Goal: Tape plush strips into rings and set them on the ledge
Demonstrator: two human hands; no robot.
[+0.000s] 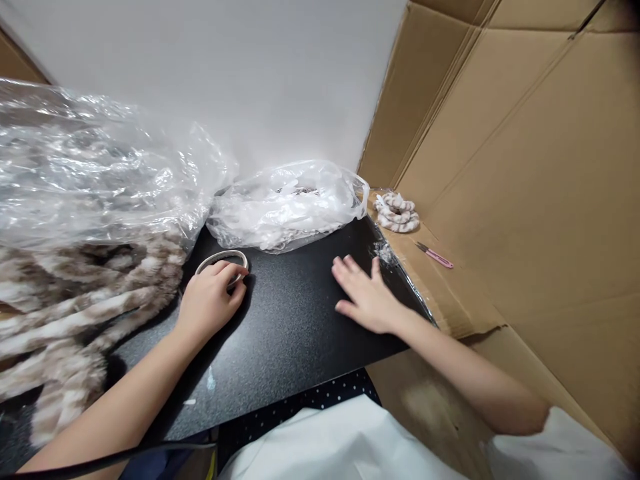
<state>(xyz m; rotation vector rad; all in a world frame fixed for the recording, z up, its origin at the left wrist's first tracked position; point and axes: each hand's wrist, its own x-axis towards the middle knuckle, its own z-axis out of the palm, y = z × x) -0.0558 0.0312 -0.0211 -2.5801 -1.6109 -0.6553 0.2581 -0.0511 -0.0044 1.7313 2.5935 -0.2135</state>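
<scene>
My left hand (213, 293) is on a pale ring-shaped roll (203, 261) at the left of the black table (295, 313), its fingers curled over the near rim. To the right, my right hand (367, 297) is held palm down at the table's surface with its fingers spread, holding nothing. Behind and between the hands lies a white plastic bag (290, 207) with pale strands inside. Brown and white fluffy strips (135, 287) lie left of my left hand, partly under a large clear plastic bag (115, 173).
Cardboard (450, 293) borders the table on the right, bearing a coiled fluffy piece (397, 213) and pink-handled thread snips (436, 255). Tall cardboard panels (525, 167) stand at the right. A pale wall (260, 80) rises behind. A dark cord (115, 457) crosses the lower left.
</scene>
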